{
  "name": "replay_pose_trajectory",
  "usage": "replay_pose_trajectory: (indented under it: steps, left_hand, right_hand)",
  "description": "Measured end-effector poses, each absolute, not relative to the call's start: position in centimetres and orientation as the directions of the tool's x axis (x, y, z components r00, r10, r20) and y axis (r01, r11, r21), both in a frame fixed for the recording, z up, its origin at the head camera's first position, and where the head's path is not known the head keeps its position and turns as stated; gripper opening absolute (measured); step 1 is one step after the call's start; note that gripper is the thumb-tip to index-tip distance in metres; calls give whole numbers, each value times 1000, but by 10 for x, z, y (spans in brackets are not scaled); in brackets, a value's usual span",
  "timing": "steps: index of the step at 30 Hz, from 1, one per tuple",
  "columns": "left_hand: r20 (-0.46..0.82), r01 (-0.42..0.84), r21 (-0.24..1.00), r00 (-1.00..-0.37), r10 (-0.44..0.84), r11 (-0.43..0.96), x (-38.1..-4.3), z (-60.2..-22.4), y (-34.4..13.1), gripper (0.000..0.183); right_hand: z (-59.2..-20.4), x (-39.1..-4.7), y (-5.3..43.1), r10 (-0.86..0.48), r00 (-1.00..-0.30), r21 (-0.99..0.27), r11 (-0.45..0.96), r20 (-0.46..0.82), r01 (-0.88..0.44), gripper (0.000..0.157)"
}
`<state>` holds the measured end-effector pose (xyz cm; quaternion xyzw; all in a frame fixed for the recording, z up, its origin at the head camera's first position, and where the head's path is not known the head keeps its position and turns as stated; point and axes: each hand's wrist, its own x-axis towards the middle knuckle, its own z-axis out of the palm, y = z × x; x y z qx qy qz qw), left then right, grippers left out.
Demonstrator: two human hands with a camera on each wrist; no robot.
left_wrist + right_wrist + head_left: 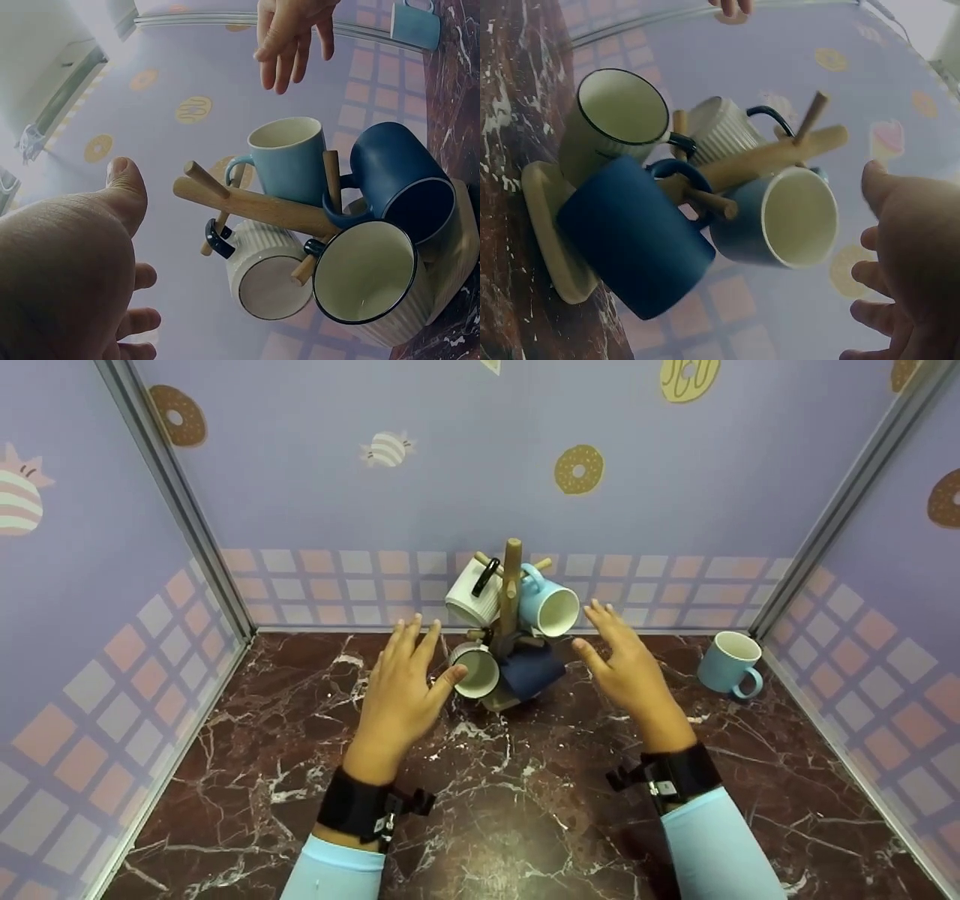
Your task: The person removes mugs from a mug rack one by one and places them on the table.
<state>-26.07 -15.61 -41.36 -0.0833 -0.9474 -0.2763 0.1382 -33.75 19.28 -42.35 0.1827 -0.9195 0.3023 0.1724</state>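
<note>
A wooden mug tree (511, 585) stands near the back wall with mugs hung on its pegs. High on its left hangs a white ribbed mug (472, 594) with a black handle; high on its right, a light blue mug (551, 607). Lower down are a white mug with a dark rim (367, 274) and a dark blue mug (637, 236). My left hand (401, 694) is held to the left of the tree, fingers extended, its thumb overlapping the lower white mug in the head view. My right hand (626, 671) is to the right of the tree, fingers spread. Both hands hold nothing.
Another light blue mug (729, 664) stands upright on the dark marbled tabletop (480, 825) at the far right, by the corner. Patterned panels (300, 495) enclose the back and both sides. A wooden base (547, 232) supports the mug tree.
</note>
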Motion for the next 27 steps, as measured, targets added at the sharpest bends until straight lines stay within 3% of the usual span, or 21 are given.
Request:
replay_pose_trajectory:
  steps: [9, 17, 27]
  left_hand:
    - [329, 266, 498, -939, 104, 825, -257, -414, -150, 86]
    - [346, 300, 480, -928, 136, 824, -256, -416, -133, 88]
    - [355, 322, 479, -922, 155, 816, -253, -418, -129, 86]
  right_hand:
    - [-371, -352, 162, -380, -853, -429, 744, 358, -512, 59]
    - [-309, -388, 130, -425, -861, -463, 726, 279, -508, 60]
    - [-289, -413, 98, -515, -836, -346, 761, 192, -548, 57]
